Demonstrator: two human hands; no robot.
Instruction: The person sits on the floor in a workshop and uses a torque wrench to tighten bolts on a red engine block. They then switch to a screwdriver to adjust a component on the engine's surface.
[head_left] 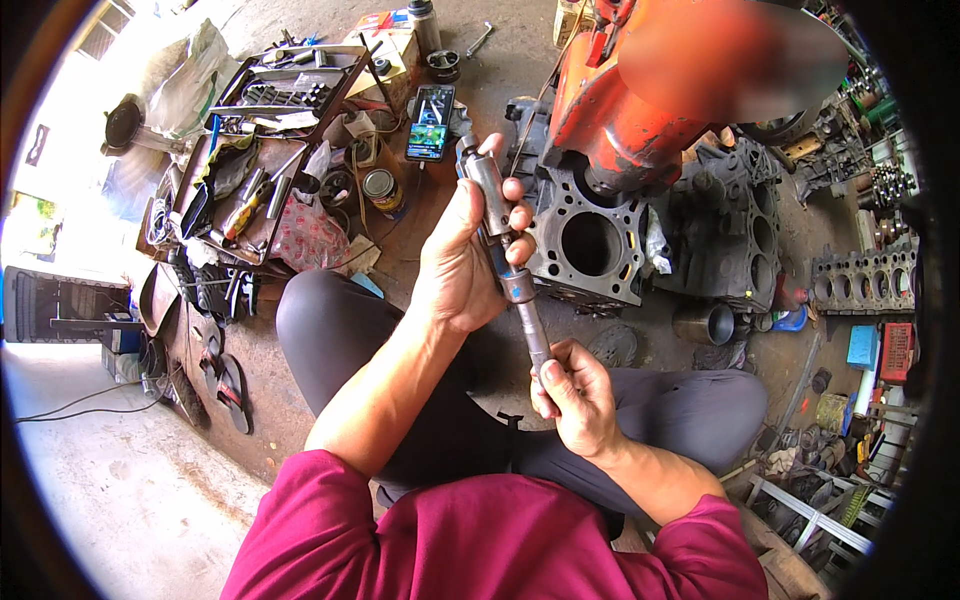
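In the head view, a person in a maroon shirt (480,540) is holding a slanting metal tool (518,288) above the lap; the left hand (455,262) is curling around its thicker upper part, while the right hand (580,400) is gripping its lower end between thumb and fingers. An engine block (622,275) is standing just beyond; an orange machine (615,130) is looming over it; a phone (431,125) is lying near the tool tray (343,68).
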